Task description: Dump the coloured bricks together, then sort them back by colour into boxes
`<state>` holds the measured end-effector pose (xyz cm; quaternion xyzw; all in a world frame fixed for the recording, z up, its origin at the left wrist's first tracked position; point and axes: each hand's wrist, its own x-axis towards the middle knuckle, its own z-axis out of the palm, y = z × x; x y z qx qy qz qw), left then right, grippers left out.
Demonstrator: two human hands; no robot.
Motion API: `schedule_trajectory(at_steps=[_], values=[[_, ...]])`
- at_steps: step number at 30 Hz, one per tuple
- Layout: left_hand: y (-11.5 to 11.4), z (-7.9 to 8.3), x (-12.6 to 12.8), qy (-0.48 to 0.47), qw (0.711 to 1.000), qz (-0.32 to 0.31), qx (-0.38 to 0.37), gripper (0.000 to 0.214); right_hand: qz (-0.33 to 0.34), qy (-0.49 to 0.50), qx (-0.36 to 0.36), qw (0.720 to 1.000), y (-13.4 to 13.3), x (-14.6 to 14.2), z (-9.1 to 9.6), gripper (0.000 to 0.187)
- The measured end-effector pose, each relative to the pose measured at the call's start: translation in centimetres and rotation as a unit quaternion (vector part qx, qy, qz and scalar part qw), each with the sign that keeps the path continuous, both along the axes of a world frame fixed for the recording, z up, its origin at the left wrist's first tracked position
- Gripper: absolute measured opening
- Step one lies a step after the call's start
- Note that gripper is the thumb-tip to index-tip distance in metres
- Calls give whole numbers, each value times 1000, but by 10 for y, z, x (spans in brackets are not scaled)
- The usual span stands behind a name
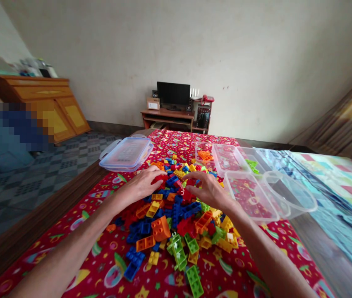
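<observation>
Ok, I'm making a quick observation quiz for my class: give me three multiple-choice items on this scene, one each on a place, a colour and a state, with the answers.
1. Where is the lidded box?
A) On the floor
B) Left of the brick pile
C) Inside a tub

2. What colour is the cloth under the bricks?
A) Red
B) White
C) Grey

3. What state is the nearest clear tub in?
A) Lidded
B) Full of bricks
C) Open and without bricks

Answers: 1 B, it sits on the cloth beyond the pile's left side; 2 A, red shows around the bricks; 3 C, the cloth shows through its open top.
</observation>
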<state>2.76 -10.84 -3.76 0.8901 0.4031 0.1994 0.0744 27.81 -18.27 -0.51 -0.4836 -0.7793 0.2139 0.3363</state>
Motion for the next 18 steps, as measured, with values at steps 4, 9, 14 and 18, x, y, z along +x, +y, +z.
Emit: schedule_trajectory(at_steps=[4,9,14,18], values=[[-3,-18,3,24,1000,6,7,39,-14,63,9,998,2,6,2,28],[-5,-9,12,-33,999,26,4,37,-7,116,-15,993,3,5,-3,35],[-23,16,30,-197,973,18,-117,54,-12,197,-53,979,6,-2,-9,36],[-40,10,48,-315,918,1,-240,58,16,305,-124,944,9,-10,-19,45]])
